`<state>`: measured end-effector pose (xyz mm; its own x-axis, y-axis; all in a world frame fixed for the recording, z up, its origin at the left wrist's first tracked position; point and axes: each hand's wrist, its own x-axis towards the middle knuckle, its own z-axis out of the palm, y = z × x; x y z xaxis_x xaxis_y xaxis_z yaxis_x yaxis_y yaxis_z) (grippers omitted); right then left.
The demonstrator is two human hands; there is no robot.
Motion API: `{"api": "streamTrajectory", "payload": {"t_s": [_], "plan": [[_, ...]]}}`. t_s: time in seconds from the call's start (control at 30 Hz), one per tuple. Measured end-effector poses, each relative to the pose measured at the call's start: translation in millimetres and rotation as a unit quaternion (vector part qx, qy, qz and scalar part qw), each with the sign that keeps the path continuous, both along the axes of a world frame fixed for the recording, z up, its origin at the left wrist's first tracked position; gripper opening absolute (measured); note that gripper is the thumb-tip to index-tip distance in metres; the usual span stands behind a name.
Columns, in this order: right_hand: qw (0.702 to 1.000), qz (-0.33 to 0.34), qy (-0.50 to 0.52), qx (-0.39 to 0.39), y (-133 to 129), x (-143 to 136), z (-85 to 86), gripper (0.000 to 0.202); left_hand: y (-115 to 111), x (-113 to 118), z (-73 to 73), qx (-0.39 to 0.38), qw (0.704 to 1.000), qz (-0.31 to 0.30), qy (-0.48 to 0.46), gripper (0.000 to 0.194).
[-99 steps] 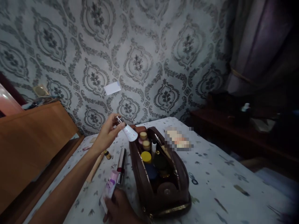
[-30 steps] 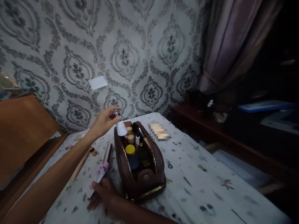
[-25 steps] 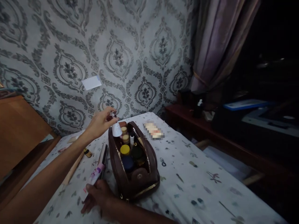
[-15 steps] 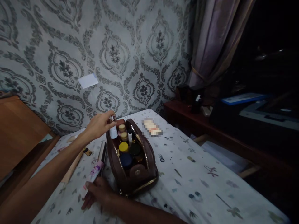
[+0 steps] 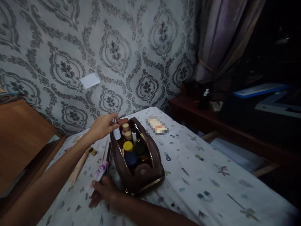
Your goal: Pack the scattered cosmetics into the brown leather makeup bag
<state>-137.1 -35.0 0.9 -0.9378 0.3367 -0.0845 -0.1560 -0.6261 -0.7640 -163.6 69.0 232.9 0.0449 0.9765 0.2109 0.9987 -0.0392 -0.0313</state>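
Observation:
A brown cosmetic bag [image 5: 127, 183] stands unzipped on the patterned cloth, filled with several jars and small bottles, among them a yellow-lidded jar [image 5: 128, 146] and a dark blue-lidded one [image 5: 131, 159]. At its far left corner my left hand [image 5: 102, 126] grips the silver top of a white bottle [image 5: 117, 134], which is inside the bag's opening. Left of the near end, my right hand [image 5: 105, 191] is closed on a white tube [image 5: 101, 169] with pink and purple print, low over the cloth. Dark slim sticks [image 5: 108, 152] lie just beyond the tube.
A small dark bottle [image 5: 92, 151] and a beige flat item [image 5: 78, 166] lie left of the bag. A blurred-out packet [image 5: 157, 125] lies to its right. Wooden furniture [image 5: 25, 138] borders the left side; a dark red shelf [image 5: 188, 110] and an open drawer [image 5: 235, 153] are at right.
The whole scene has shifted slightly right in view as the camera turned a little. Both hands keep their holds, with hardly any movement relative to the bag.

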Motion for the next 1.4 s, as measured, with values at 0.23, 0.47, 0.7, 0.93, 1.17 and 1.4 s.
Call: {"api": "streamTrajectory", "payload": {"t_s": [0.23, 0.47, 0.7, 0.93, 1.17, 1.4], "plan": [[1.0, -0.014, 0.0, 0.002, -1, 1, -0.8, 0.07, 3, 0, 0.1, -0.023, 1.0, 0.003, 0.004, 0.021], [1.0, -0.015, 0.001, 0.005, -1, 4, 3.6, 0.063, 14, -2, 2.5, -0.068, 0.996, -0.024, 0.044, 0.025], [1.0, -0.015, -0.004, 0.009, -2, 6, 5.6, 0.057, 20, -3, 2.0, -0.077, 0.993, -0.036, 0.083, 0.025], [1.0, -0.006, -0.001, 0.014, -1, 5, 7.7, 0.058, 27, -2, 9.5, -0.114, 0.984, -0.053, 0.127, 0.025], [1.0, -0.011, 0.011, 0.021, -1, 8, 8.3, 0.061, 33, 9, 18.7, -0.155, 0.97, -0.028, 0.186, 0.018], [1.0, -0.013, 0.017, 0.023, 0, 7, 7.9, 0.07, 43, 10, 17.4, -0.159, 0.962, -0.043, 0.219, 0.018]]}}
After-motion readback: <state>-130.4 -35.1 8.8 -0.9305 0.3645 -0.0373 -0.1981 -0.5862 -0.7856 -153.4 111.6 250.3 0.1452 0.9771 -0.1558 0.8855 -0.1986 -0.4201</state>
